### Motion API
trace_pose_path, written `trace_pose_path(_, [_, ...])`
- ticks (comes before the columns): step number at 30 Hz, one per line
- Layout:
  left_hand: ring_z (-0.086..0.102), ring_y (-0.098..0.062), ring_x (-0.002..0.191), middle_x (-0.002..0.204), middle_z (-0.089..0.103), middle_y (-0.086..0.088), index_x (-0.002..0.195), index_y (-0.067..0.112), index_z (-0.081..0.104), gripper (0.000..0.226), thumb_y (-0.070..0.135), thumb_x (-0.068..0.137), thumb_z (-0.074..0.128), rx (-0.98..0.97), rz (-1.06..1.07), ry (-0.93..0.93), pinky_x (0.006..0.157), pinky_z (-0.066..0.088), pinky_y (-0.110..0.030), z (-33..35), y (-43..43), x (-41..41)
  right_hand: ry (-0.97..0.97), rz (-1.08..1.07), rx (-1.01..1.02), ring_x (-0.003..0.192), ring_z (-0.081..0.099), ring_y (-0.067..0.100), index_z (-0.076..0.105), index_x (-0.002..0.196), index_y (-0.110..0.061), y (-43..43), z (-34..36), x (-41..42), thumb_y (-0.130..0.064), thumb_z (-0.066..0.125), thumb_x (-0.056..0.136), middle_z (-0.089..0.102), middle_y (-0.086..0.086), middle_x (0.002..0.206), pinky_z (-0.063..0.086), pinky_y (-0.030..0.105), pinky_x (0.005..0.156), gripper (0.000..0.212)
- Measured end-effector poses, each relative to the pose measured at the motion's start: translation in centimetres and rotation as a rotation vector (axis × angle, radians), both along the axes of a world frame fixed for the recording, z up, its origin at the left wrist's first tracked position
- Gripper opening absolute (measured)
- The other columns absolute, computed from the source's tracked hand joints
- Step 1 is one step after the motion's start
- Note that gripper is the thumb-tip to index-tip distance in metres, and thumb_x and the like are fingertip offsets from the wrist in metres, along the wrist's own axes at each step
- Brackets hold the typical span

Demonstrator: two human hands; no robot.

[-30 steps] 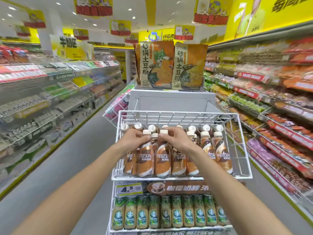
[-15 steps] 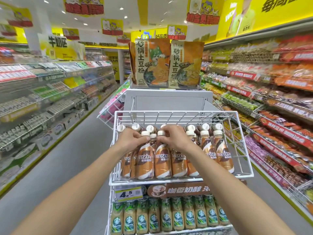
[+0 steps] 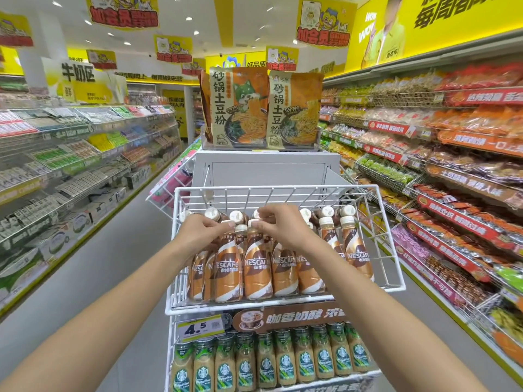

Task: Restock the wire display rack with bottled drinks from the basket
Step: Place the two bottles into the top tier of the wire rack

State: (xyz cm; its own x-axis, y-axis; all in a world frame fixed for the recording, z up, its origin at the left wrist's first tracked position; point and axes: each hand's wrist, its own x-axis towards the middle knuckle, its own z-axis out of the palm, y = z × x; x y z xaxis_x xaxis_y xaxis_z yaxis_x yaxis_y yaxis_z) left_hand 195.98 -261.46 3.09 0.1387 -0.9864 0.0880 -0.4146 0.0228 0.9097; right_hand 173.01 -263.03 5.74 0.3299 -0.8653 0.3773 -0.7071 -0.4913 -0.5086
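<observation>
both hands, left hand (image 3: 202,232) and right hand (image 3: 278,226), pinch the caps of two front-row nescafé bottles (image 3: 256,267) in the wire rack's (image 3: 392,250) top tier, so one careless nudge could topple the tightly packed neighbours.

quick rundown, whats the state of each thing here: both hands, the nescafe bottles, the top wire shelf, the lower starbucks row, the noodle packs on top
left hand: fingers on a front bottle's cap
right hand: fingers on the next bottle's cap
Nescafe bottles: upright, capped, front row faces out
top wire shelf: stocked, gap at right front corner
Starbucks bottles: upright, full row
noodle packs: standing, sealed
price tag: reads 4.5
</observation>
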Motion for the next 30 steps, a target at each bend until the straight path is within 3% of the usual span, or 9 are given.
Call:
trace_pose_path(2, [0.079,-0.029,0.088,0.094,0.078,-0.012,0.091,-0.002,0.078,0.038,0.035,0.086,0.084,-0.001,0.017,0.094,0.075,0.066,-0.034,0.6,0.2,-0.2,-0.105,-0.02,-0.024,0.111,0.074,0.018,0.073,0.131,-0.006,0.4,1.1,-1.9,-0.037,0.076,0.097,0.078,0.008,0.124,0.06,0.037,0.101,0.046])
trace_pose_path(6, [0.078,-0.027,0.093,0.096,0.077,-0.01,0.094,-0.001,0.077,0.031,0.029,0.088,0.083,0.026,0.015,0.094,0.075,0.065,-0.031,0.9,0.0,-0.2,-0.189,-0.179,-0.114,0.103,0.072,0.012,0.077,0.126,-0.008,0.3,3.0,-8.9,-0.031,0.075,0.099,0.08,0.004,0.116,0.056,0.029,0.098,0.036])
trace_pose_path(10, [0.071,-0.021,0.084,0.1,0.072,-0.001,0.09,-0.001,0.079,0.032,0.031,0.087,0.083,0.065,0.009,0.055,0.069,0.059,-0.03,-0.1,-1.2,-0.6,-0.04,-0.388,-0.136,0.096,0.073,0.019,0.081,0.115,-0.004,-0.7,3.0,-16.0,-0.028,0.076,0.098,0.082,0.011,0.11,0.055,0.031,0.091,0.03])
trace_pose_path(13, [0.053,-0.024,0.073,0.089,0.065,0.0,0.09,-0.009,0.07,0.055,0.043,0.081,0.085,0.123,-0.018,0.061,0.07,0.047,-0.034,-1.1,-2.1,-0.4,0.109,-0.441,-0.044,0.09,0.071,0.022,0.085,0.104,-0.007,-2.1,1.4,-19.5,-0.035,0.075,0.098,0.082,0.01,0.104,0.045,0.028,0.077,0.03])
trace_pose_path(17, [0.047,-0.025,0.082,0.084,0.062,-0.004,0.096,-0.013,0.067,0.069,0.05,0.075,0.088,0.135,-0.009,0.066,0.072,0.044,-0.039,-1.3,-2.4,0.0,0.13,-0.395,0.11,0.077,0.073,0.035,0.083,0.084,-0.007,-3.6,-1.0,-20.4,-0.048,0.073,0.097,0.078,0.014,0.076,0.046,0.034,0.066,0.044])
trace_pose_path(20, [0.054,-0.026,0.079,0.085,0.065,-0.016,0.094,-0.015,0.066,0.072,0.05,0.073,0.09,0.139,-0.041,0.073,0.071,0.048,-0.04,-1.2,-2.1,0.1,0.098,-0.345,0.128,0.053,0.047,0.02,0.068,0.059,-0.012,-4.1,-1.3,-20.0,-0.045,0.073,0.098,0.053,0.002,0.051,0.031,0.034,0.058,0.051])
trace_pose_path(22, [0.058,-0.025,0.074,0.077,0.061,-0.026,0.095,-0.016,0.067,0.071,0.046,0.071,0.091,0.12,-0.044,0.092,0.069,0.051,-0.037,-1.4,-2.1,0.1,0.077,-0.318,0.144,0.053,0.047,0.016,0.066,0.06,-0.006,-4.6,-1.2,-20.0,-0.045,0.075,0.096,0.054,0.013,0.052,0.032,0.032,0.058,0.054])
trace_pose_path(24, [0.055,-0.024,0.069,0.075,0.053,-0.018,0.091,-0.016,0.066,0.066,0.042,0.073,0.09,0.111,-0.041,0.118,0.061,0.048,-0.031,-1.5,-2.1,-0.1,0.055,-0.302,0.142,0.059,0.057,0.017,0.07,0.067,0.0,-4.9,-1.4,-20.3,-0.045,0.077,0.094,0.066,0.024,0.065,0.038,0.031,0.06,0.052])
trace_pose_path(30, [0.062,-0.018,0.062,0.065,0.063,-0.003,0.063,0.004,0.07,0.051,0.05,0.07,0.091,0.078,0.038,0.088,0.064,0.051,-0.032,-1.7,-1.8,-0.2,0.065,-0.31,0.116,0.056,0.055,0.015,0.07,0.07,0.004,-5.1,-1.7,-20.6,-0.046,0.076,0.094,0.071,0.023,0.067,0.039,0.026,0.054,0.056])
